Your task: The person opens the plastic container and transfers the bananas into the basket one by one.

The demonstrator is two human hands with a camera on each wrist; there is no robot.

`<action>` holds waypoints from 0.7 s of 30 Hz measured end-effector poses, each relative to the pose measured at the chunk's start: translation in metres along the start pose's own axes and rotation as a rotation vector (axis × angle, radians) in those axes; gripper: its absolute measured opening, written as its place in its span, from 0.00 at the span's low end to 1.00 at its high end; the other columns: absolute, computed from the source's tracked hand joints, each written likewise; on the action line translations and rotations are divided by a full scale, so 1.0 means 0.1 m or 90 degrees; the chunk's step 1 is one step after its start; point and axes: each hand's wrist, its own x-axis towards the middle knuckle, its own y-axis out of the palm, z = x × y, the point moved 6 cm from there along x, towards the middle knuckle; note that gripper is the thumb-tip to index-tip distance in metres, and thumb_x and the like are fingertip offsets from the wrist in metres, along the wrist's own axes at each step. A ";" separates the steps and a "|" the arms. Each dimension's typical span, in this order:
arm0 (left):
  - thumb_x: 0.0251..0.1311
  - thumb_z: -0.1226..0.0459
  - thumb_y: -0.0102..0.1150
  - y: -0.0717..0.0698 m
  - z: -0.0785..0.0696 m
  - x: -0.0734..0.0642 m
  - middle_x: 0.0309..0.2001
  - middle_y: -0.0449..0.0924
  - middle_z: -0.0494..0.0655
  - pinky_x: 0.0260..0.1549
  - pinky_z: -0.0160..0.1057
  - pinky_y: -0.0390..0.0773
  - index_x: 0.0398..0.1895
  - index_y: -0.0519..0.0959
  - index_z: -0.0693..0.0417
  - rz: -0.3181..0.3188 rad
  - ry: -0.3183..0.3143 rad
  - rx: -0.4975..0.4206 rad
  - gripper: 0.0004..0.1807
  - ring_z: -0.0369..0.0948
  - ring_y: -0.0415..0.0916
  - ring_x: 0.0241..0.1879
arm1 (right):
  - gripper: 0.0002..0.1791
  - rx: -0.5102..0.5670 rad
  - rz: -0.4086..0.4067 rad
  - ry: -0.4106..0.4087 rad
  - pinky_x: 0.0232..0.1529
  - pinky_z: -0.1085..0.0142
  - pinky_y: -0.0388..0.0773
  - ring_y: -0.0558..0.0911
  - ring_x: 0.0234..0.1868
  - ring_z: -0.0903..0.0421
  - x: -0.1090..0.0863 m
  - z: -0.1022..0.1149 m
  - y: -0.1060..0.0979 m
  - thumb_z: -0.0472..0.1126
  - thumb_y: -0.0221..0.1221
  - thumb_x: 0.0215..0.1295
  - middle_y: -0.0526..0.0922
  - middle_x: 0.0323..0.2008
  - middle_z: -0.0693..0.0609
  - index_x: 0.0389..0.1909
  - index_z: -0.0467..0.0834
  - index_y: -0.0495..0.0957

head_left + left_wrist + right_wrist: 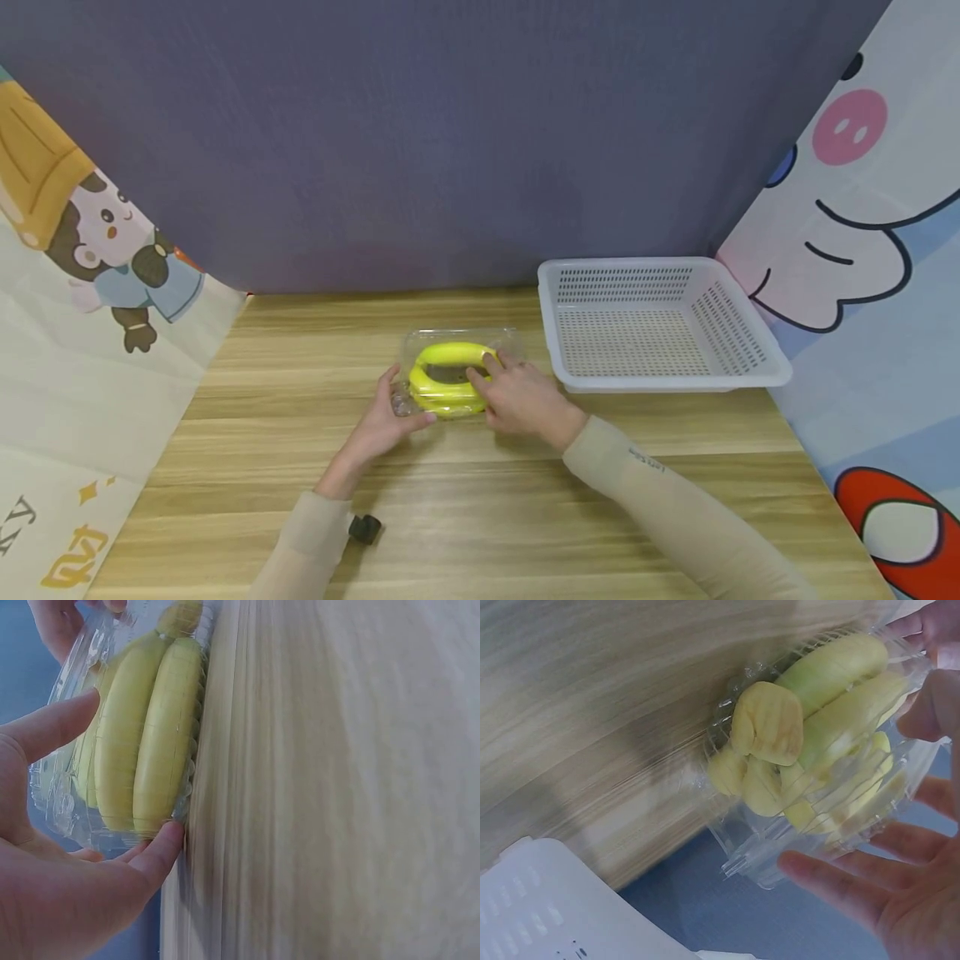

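A clear plastic clamshell box (427, 335) holds yellow bananas (442, 388) on the wooden table. My left hand (381, 427) grips the box's left end, its thumb along the near side. In the left wrist view that thumb (64, 724) lies across the clear side and a fingertip (171, 834) is at the lower edge. Over the right part of the box is my right hand (525, 396), its fingers spread across the lid. The right wrist view shows the bananas' stem end (769, 724) through the plastic, with the fingers (840, 885) fairly straight alongside.
A white perforated basket (663, 383) stands on the table (480, 517) to the right of the box. A small black object (365, 528) is beside the left sleeve. A dark grey panel (420, 150) rises behind, with cartoon-printed sheets at both sides.
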 end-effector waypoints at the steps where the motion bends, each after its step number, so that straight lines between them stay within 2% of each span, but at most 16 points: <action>1: 0.47 0.61 0.73 0.00 -0.01 0.00 0.67 0.56 0.67 0.61 0.61 0.62 0.75 0.36 0.54 0.001 0.001 -0.002 0.62 0.61 0.59 0.64 | 0.34 0.001 -0.004 -0.001 0.34 0.53 0.84 0.73 0.57 0.38 0.00 0.00 0.00 0.48 0.59 0.50 0.75 0.54 0.40 0.61 0.45 0.71; 9: 0.43 0.56 0.75 0.00 0.16 0.09 0.66 0.58 0.61 0.60 0.58 0.65 0.75 0.37 0.46 -0.023 -0.001 -0.010 0.64 0.58 0.62 0.63 | 0.33 0.002 -0.005 -0.006 0.34 0.53 0.84 0.74 0.56 0.38 0.01 -0.01 -0.01 0.48 0.58 0.49 0.76 0.53 0.40 0.60 0.45 0.73; 16: 0.41 0.58 0.76 0.01 0.16 0.07 0.69 0.52 0.62 0.62 0.62 0.59 0.75 0.38 0.43 -0.022 -0.017 -0.058 0.64 0.59 0.55 0.66 | 0.30 0.018 -0.051 -0.005 0.32 0.56 0.84 0.79 0.48 0.44 0.02 -0.06 -0.06 0.46 0.58 0.49 0.80 0.47 0.44 0.57 0.45 0.76; 21: 0.39 0.58 0.76 0.00 0.17 0.08 0.69 0.54 0.59 0.62 0.60 0.61 0.75 0.38 0.43 -0.021 -0.026 -0.065 0.65 0.58 0.56 0.66 | 0.30 0.038 -0.067 -0.003 0.32 0.55 0.83 0.79 0.45 0.45 0.03 -0.08 -0.09 0.46 0.58 0.46 0.81 0.44 0.45 0.56 0.45 0.77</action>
